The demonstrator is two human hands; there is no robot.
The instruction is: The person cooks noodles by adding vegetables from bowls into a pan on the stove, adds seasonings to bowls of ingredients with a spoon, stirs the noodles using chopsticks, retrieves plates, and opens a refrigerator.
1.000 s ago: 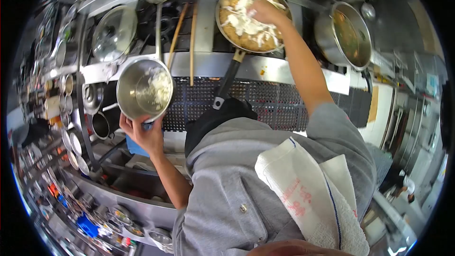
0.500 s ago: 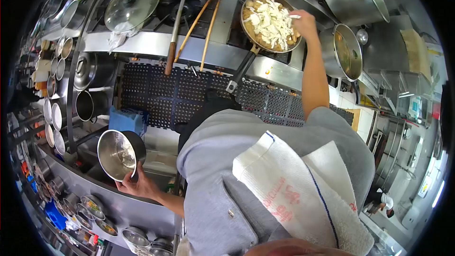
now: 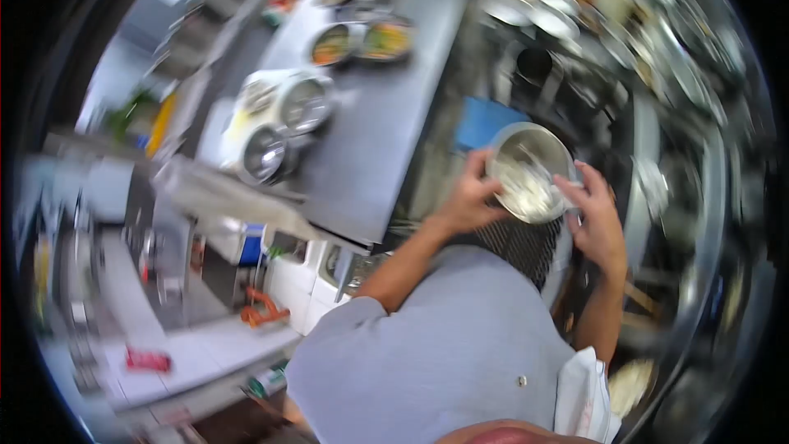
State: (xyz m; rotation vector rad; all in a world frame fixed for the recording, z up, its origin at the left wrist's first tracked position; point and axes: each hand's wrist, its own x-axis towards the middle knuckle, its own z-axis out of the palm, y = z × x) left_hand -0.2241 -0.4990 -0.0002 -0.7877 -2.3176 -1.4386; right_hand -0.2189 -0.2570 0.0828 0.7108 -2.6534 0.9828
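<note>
A metal pot [image 3: 532,133] is tilted so that its inside shows, with white pieces [image 3: 528,191] lying in its lower part. My left hand [image 3: 475,199] holds it by the left side, thumb near the rim. On the opposite side my right hand [image 3: 595,218] has its fingers bent over the rim, some reaching just inside; motion blurs the fingertips. The frying pan is out of view.
Left of the pot runs a steel counter [image 3: 362,127] bearing round metal bowls [image 3: 306,105] and pans of colourful food [image 3: 385,39]. A blue box [image 3: 485,123] sits just beyond the pot. White bowls [image 3: 552,20] and blurred shelving stand at the upper right.
The view has swung away from the stove to the counter. My right hand has left the frying pan and come to the pot, which is now in front of my body.
</note>
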